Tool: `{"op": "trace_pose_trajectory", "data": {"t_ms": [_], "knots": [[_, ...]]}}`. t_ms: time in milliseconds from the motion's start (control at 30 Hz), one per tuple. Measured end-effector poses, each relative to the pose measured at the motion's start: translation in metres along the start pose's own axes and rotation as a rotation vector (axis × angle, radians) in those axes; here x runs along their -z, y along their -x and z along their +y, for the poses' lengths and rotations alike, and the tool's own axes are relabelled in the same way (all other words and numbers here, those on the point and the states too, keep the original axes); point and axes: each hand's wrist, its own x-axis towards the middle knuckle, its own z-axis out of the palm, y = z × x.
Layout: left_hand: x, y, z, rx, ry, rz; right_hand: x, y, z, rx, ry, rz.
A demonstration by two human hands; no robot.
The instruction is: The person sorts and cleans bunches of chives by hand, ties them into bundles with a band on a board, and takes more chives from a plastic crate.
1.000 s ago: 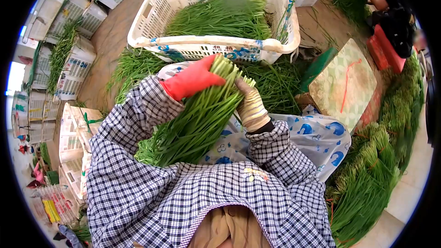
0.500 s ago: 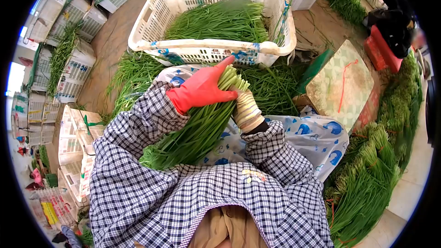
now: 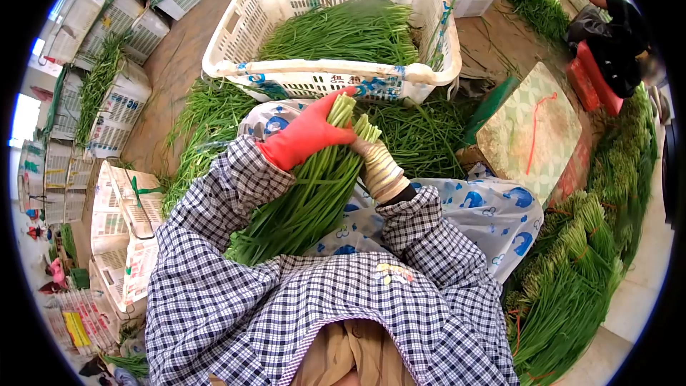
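A thick bunch of garlic chives (image 3: 304, 204) lies across my lap, pale cut ends pointing up and away, green leaves trailing toward my left sleeve. In a red rubber glove, my left hand (image 3: 311, 134) wraps the bunch just below the pale ends. On the other side, my right hand (image 3: 381, 168), in a striped knit glove, grips the stalks too; its fingertips are partly hidden. The ends show as two clumps with a small gap. Beneath is a plastic apron (image 3: 486, 207) with blue prints.
A white plastic crate (image 3: 332, 71) holding loose chives stands ahead. Loose chives (image 3: 421, 139) cover the floor before it. To the right are a worn patterned board (image 3: 532, 132) and tied bunches (image 3: 572, 271). Stacked crates (image 3: 118, 111) line the left. A person in black (image 3: 622, 36) is at upper right.
My left hand has moved slightly left with the stalk ends, which now part into two clumps. My right hand has shifted slightly left. The person at upper right has moved an arm.
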Motion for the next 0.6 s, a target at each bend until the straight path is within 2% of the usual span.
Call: {"op": "trace_pose_trajectory", "data": {"t_ms": [67,133,200,233,267,300,367,400,433,500,533,567,600], "knots": [[-0.003,0.000,-0.005,-0.137,-0.052,0.054,0.005,-0.004,0.002,0.025,0.041,0.081],[0.003,0.008,0.014,-0.115,-0.093,0.124,-0.004,0.004,-0.018,-0.062,0.083,0.199],[0.016,0.016,0.027,-0.262,-0.047,0.322,-0.005,0.014,-0.032,0.151,0.031,0.121],[0.029,0.019,0.039,-0.357,-0.131,0.414,-0.021,0.028,-0.052,0.210,-0.061,0.131],[0.041,0.028,0.052,-0.390,0.007,0.469,-0.013,0.032,-0.070,0.341,0.054,0.102],[0.048,0.042,0.076,-0.421,0.147,0.523,-0.022,0.051,-0.102,0.364,0.174,0.116],[0.077,0.073,0.115,-0.496,0.184,0.605,-0.036,0.088,-0.157,0.541,0.245,0.161],[0.105,0.080,0.118,-0.626,0.193,0.681,-0.027,0.099,-0.182,0.594,0.104,0.056],[0.131,0.085,0.122,-0.759,0.201,0.753,-0.043,0.124,-0.203,0.742,0.182,0.079],[0.159,0.086,0.123,-0.930,0.165,1.076,-0.026,0.123,-0.233,0.933,0.133,-0.109],[0.173,0.078,0.123,-1.041,0.104,1.239,-0.044,0.129,-0.243,0.974,0.349,0.001],[0.161,0.083,0.141,-1.029,0.134,1.069,-0.040,0.124,-0.256,1.060,0.494,0.145],[0.143,0.094,0.158,-1.025,0.153,0.892,-0.051,0.121,-0.262,1.045,0.410,-0.012]]}}
